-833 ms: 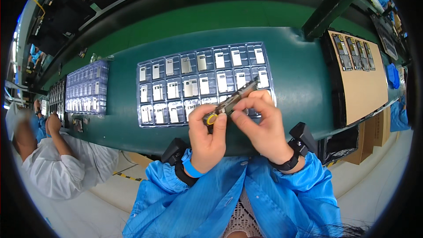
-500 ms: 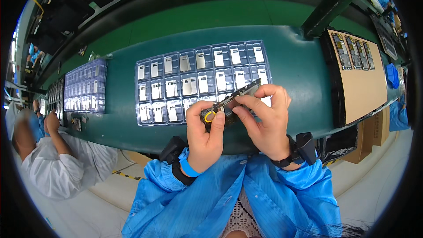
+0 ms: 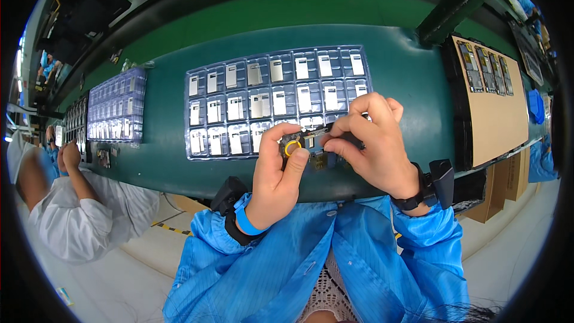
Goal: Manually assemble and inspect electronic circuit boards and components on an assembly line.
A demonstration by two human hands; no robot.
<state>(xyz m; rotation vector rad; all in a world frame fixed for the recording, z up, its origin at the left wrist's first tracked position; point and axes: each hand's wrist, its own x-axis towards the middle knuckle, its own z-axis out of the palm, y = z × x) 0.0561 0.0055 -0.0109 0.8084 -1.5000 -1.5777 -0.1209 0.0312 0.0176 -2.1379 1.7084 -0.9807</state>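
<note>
In my left hand [image 3: 275, 176] is the left end of a small dark circuit board [image 3: 311, 142], pinched between thumb and fingers beside a yellow ring on it. My right hand [image 3: 379, 149] closes thumb and forefinger at the board's right end, and its fingers hide that part. Whether they grip the board itself or a small part on it, I cannot tell. Just behind both hands lies a clear plastic tray [image 3: 265, 57] divided into compartments, with flat silver metal plates [image 3: 231, 76] in them. My hands cover some of its front right compartments.
A brown board [image 3: 499, 122] on a black base stands at the right, with several circuit boards [image 3: 494, 73] along its far edge. Stacked clear trays [image 3: 116, 107] are at the left, near a person in white [image 3: 89, 221]. A dark post [image 3: 463, 3] rises behind the green table [image 3: 164, 125].
The circuit board has turned from a steep tilt to nearly level, its face now more toward me. My right hand has shifted right, with its fingers curled more. The whole view has moved slightly.
</note>
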